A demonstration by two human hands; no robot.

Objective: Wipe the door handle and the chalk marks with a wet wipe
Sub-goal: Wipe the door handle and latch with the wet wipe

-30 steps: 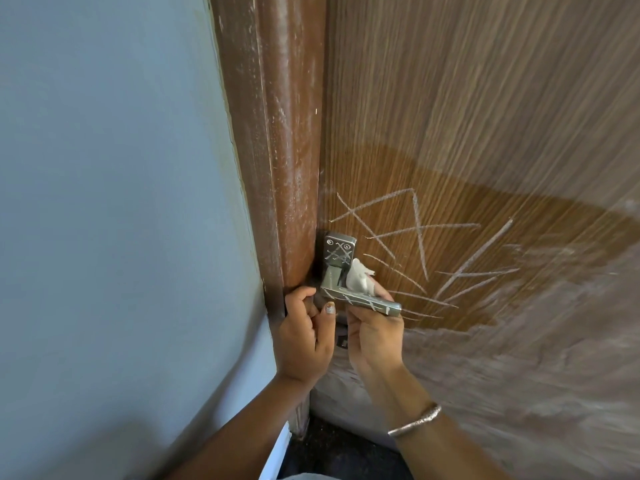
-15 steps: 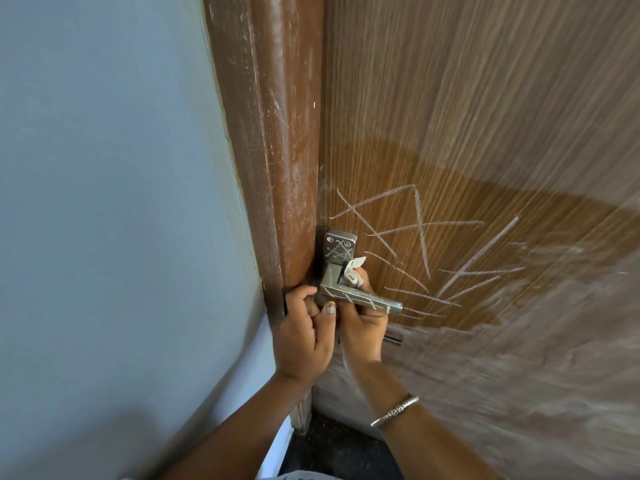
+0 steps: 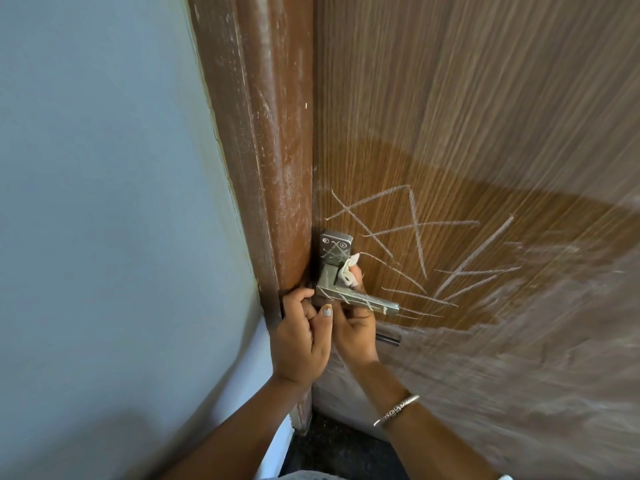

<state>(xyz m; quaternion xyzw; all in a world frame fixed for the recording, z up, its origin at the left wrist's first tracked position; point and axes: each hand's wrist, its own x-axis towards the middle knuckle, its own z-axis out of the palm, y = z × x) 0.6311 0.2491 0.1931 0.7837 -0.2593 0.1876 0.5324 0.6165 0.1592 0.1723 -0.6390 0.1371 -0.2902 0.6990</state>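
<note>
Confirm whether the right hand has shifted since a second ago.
Yes. The right hand with the wet wipe slid along the door handle toward the door frame.

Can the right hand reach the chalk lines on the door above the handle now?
Probably yes: the right hand holds the wet wipe at the door handle, and nothing lies between it and the chalk lines.

Soft, even daylight here, no hard shadows. The wall (image 3: 104, 202) on the left glows pale blue, dimming to grey shade at its near corner. Pale glare streaks the door (image 3: 502, 98) at right and smears its grain. The door handle (image 3: 356, 298) and chalk marks (image 3: 417, 225) sit sharp in a darker patch. The door frame (image 3: 270, 133) bows, wide-angle.
</note>
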